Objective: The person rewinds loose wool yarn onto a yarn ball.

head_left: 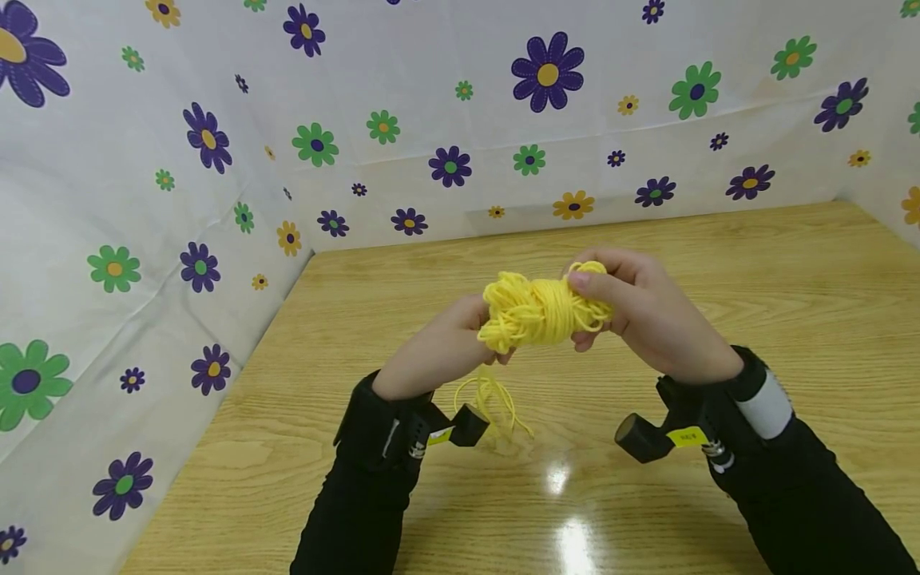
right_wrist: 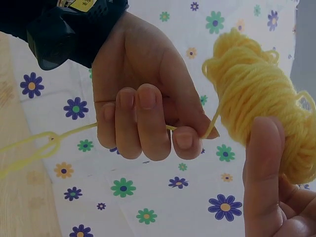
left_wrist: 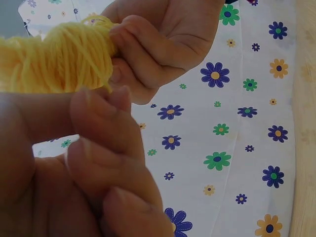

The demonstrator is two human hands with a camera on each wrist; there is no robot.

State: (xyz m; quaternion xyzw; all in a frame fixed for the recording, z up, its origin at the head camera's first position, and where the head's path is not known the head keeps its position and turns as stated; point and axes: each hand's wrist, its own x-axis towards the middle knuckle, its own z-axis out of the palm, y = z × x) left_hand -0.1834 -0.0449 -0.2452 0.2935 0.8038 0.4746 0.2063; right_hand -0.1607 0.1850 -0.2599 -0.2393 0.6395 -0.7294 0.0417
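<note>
A skein of yellow yarn (head_left: 542, 310), wrapped round its middle with loops at both ends, is held up above the table. My right hand (head_left: 650, 319) grips its right end, thumb in front. Behind the skein's left end is my left hand (head_left: 447, 343), partly hidden there in the head view. Seen from the right wrist, the left hand's curled fingers (right_wrist: 148, 118) hold a single yarn strand (right_wrist: 79, 129) that runs from the skein through them. Below that hand, a loose yarn tail (head_left: 492, 399) hangs in loops toward the table.
The wooden table (head_left: 323, 447) spreads beneath both hands. White flower-printed cloth (head_left: 402, 72) stands along its back and left side. Each wrist wears a black strap with a camera (head_left: 643, 438).
</note>
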